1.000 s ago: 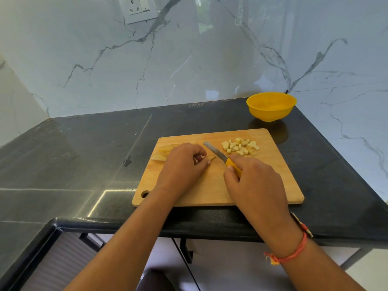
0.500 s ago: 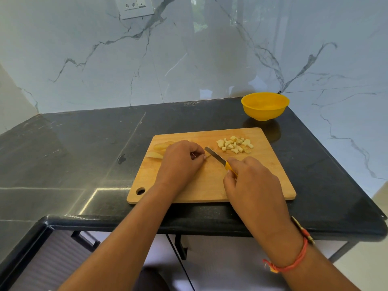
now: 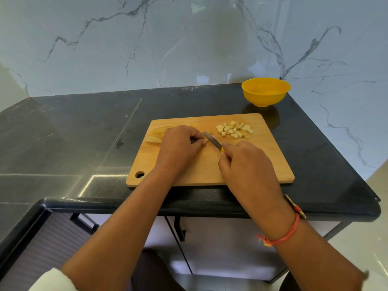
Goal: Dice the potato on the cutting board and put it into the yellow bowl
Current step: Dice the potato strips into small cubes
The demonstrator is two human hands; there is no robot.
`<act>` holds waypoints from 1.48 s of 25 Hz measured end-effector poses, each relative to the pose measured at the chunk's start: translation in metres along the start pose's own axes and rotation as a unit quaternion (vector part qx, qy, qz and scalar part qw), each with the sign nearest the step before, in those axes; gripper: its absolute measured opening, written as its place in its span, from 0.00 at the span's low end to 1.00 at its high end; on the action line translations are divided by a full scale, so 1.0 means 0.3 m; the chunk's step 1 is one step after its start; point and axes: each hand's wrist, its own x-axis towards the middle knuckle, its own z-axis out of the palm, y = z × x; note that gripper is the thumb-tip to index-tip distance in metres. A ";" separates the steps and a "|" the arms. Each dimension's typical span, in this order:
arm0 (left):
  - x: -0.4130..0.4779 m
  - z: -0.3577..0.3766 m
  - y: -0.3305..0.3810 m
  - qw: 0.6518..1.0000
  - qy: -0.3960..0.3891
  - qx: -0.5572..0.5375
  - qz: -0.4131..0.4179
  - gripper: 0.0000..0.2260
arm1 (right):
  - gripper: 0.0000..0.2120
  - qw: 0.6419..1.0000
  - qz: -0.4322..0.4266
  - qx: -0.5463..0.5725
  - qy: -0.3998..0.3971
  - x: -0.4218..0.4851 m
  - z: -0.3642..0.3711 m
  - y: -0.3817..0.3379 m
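Yellow-handled knife [image 3: 212, 140] gripped in the right hand [image 3: 247, 164] meets the potato strip [image 3: 206, 140] pinched by the left hand [image 3: 178, 145]; dicing is under way, and a downward cut seems next.

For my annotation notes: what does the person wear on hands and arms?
The left hand and right hand wear no gloves. An orange-red thread bracelet with a frayed knot circles the right wrist. White fabric, probably a sleeve, shows near the left elbow.
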 end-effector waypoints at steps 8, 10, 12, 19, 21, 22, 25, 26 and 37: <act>-0.005 -0.001 0.003 1.000 0.003 -0.018 -0.017 0.05 | 0.14 0.998 -0.014 -0.023 -0.063 0.010 -0.007 -0.005; -0.008 0.001 0.003 1.000 0.004 -0.017 -0.018 0.05 | 0.16 0.995 -0.016 -0.052 -0.089 -0.022 -0.035 0.007; -0.010 0.002 0.003 1.000 0.006 -0.019 -0.018 0.05 | 0.18 0.992 -0.014 -0.081 -0.100 -0.043 -0.058 0.020; -0.020 -0.002 0.001 1.000 0.015 -0.019 -0.014 0.08 | 0.21 0.993 -0.001 -0.104 -0.049 -0.019 -0.050 0.047; -0.021 -0.003 0.002 0.999 0.017 -0.025 -0.018 0.09 | 0.20 0.996 0.013 -0.087 -0.032 0.003 -0.046 0.055; -0.021 -0.003 0.003 0.999 0.018 -0.027 -0.021 0.10 | 0.19 0.997 0.014 -0.074 -0.024 0.008 -0.047 0.055; -0.021 -0.005 0.009 0.999 0.015 -0.024 -0.024 0.11 | 0.18 0.999 0.013 -0.034 -0.006 0.009 -0.057 0.039; -0.021 -0.005 0.009 0.999 0.015 -0.023 -0.022 0.11 | 0.18 1.000 0.013 -0.024 -0.002 0.007 -0.060 0.034; -0.019 0.006 -0.002 1.000 0.021 -0.016 0.002 0.06 | 0.13 0.994 0.062 -0.005 -0.095 0.031 -0.072 0.036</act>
